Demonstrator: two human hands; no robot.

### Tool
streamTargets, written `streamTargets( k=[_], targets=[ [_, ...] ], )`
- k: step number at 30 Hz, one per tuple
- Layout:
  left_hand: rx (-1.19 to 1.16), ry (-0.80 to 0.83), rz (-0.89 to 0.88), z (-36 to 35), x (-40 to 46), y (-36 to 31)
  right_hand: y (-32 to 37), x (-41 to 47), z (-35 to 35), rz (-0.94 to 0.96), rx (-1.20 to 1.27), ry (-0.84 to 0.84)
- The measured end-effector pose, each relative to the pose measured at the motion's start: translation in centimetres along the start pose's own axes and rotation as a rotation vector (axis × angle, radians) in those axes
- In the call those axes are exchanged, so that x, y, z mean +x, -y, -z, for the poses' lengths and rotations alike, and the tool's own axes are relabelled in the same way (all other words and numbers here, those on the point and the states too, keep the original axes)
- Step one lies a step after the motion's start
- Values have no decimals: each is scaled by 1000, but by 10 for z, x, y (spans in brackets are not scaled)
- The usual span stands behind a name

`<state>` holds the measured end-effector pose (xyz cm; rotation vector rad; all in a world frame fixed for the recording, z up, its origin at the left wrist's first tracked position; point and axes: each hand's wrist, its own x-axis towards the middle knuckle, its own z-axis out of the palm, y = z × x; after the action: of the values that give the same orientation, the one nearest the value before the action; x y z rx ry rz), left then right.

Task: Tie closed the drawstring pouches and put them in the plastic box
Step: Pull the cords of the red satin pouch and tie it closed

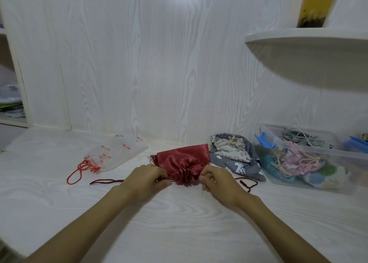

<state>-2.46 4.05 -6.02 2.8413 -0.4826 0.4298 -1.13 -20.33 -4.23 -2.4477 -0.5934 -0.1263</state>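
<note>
Your left hand (146, 178) and right hand (216, 180) are pinching the dark cords at either side of the red satin pouch (184, 163), lying gathered on the white table (179, 223). Beyond, a sheer white pouch (116, 153) is lying left, a grey printed pouch (233, 155) right, beside the plastic box (310, 159) holding pouches.

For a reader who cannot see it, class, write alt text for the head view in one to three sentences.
Both hands, left and right, pinch the cords of a red pouch, its mouth gathered shut, on a white table. A sheer pouch lies left, a grey pouch right, beside a plastic box holding more pouches.
</note>
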Motion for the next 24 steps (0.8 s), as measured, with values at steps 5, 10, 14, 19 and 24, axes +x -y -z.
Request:
streamTargets(
  k=[5, 10, 14, 19, 24],
  targets=[
    [51, -49, -86, 13, -3, 0, -4, -4, 20, 17, 165, 15],
    [71, -48, -79, 19, -6, 2, -12, -9, 28, 56, 31, 1],
    [105, -84, 112, 12, -7, -4, -10, -9, 13, 59, -73, -48],
    [38, -136, 306, 16, -25, -14, -9, -15, 5, 45, -73, -22],
    [-159, -10, 407, 15, -36, -22, -4, -14, 4, 59, -50, 18]
  ],
)
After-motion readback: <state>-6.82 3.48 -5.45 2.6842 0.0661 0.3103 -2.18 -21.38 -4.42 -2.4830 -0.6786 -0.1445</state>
